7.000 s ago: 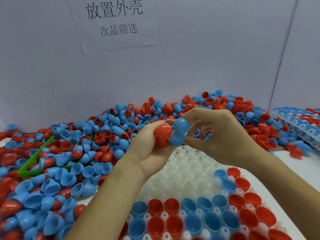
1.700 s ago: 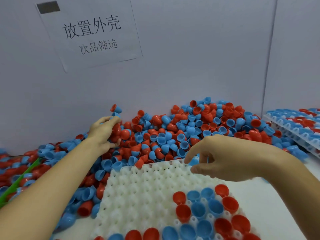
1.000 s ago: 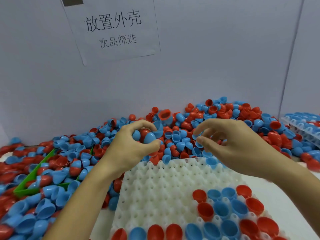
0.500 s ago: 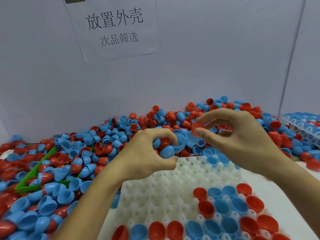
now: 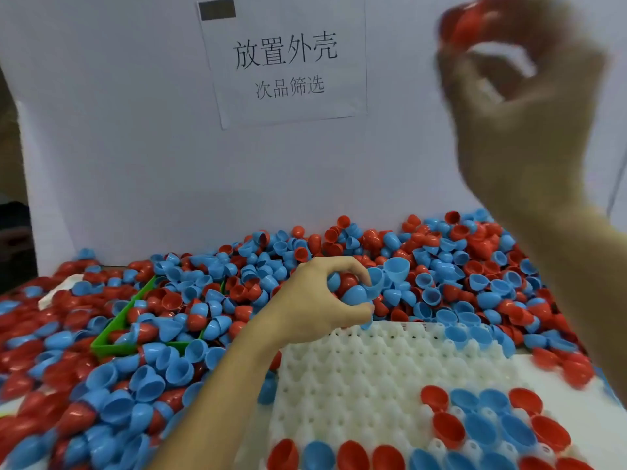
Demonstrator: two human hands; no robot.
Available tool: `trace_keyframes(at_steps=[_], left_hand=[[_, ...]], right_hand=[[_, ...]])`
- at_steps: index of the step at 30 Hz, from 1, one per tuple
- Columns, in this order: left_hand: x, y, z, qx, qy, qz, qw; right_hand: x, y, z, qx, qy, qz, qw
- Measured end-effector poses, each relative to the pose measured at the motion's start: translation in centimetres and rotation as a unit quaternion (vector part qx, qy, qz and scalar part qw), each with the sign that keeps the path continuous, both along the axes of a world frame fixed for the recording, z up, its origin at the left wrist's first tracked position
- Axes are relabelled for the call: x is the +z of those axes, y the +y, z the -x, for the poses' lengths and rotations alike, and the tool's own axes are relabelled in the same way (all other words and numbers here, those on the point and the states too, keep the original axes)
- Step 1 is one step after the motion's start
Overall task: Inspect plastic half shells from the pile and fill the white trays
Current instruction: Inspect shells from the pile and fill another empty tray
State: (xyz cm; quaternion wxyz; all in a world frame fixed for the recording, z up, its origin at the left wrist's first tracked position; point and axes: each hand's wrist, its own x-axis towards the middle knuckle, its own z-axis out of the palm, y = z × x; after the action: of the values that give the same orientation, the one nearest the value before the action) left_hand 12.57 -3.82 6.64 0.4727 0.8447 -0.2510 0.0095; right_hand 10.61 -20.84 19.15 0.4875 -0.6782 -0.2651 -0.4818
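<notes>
1. The right hand [image 5: 515,106] is raised into the upper right of the frame, blurred, with thumb and fingertips pinching a red half shell [image 5: 464,23] at the top edge.
2. The left hand [image 5: 319,303] sits at centre frame, just above the far edge of the white tray [image 5: 356,374], its fingers curled round a handful of shells [image 5: 356,290], blue and red together.
3. The two hands are well apart, one high and one low.
4. The pile of half shells [image 5: 210,293], red and blue mixed, spreads across the surface from the left edge to the right, behind and beside the tray.
5. The tray fills the lower centre and right; shells sit open side up along its near row and in a cluster at its lower right, the remaining pockets bare.
6. A green tray [image 5: 112,346] lies half buried in the pile at left.
7. A paper sign [image 5: 285,62] with printed characters hangs on the white wall at top centre.
</notes>
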Motion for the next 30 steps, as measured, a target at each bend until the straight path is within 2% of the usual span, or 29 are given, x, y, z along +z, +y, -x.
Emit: trace_keyframes(at_steps=[1,2,3,4,5,8,12,17,22,24,30], left_hand=[[-0.3,0.0,-0.1,0.005,0.005,0.004,1.0],[-0.6,0.2,-0.3,0.007,0.009,0.004,1.0],[-0.7,0.3,-0.5,0.006,0.005,0.008,1.0],[-0.8,0.5,-0.6,0.005,0.003,0.008,1.0],[-0.7,0.6,-0.6,-0.002,0.004,0.014,1.0],[-0.3,1.0,-0.6,-0.028,0.014,0.034,0.999],[-0.2,0.7,-0.3,-0.055,0.022,-0.004,0.998],[-0.5,0.2,-0.2,-0.08,0.042,-0.025,0.996],[-0.6,0.0,-0.2,-0.109,0.053,-0.057,0.991],[-0.6,-0.2,0.0,-0.126,0.061,-0.049,0.989],[-0.6,-0.3,0.0,-0.132,0.087,0.04,0.987]], right_hand=[[0.0,0.7,-0.5,-0.031,0.087,0.113,0.989],[-0.7,1.2,-1.0,-0.049,0.189,0.261,0.945],[-1.6,1.3,-1.6,-0.065,0.261,0.361,0.893],[-2.6,1.0,-2.1,-0.073,0.28,0.408,0.866],[-3.4,0.4,-2.1,-0.084,0.275,0.424,0.859],[-5.8,-3.1,-1.6,-0.072,0.274,0.393,0.875],[-8.9,-5.9,-0.9,-0.006,0.316,0.39,0.865],[-10.5,-6.9,-0.1,0.032,0.31,0.378,0.872],[-10.5,-6.9,0.5,0.049,0.331,0.43,0.838],[-10.4,-6.8,0.4,0.036,0.328,0.437,0.837],[-10.5,-7.0,0.1,0.037,0.307,0.382,0.871]])
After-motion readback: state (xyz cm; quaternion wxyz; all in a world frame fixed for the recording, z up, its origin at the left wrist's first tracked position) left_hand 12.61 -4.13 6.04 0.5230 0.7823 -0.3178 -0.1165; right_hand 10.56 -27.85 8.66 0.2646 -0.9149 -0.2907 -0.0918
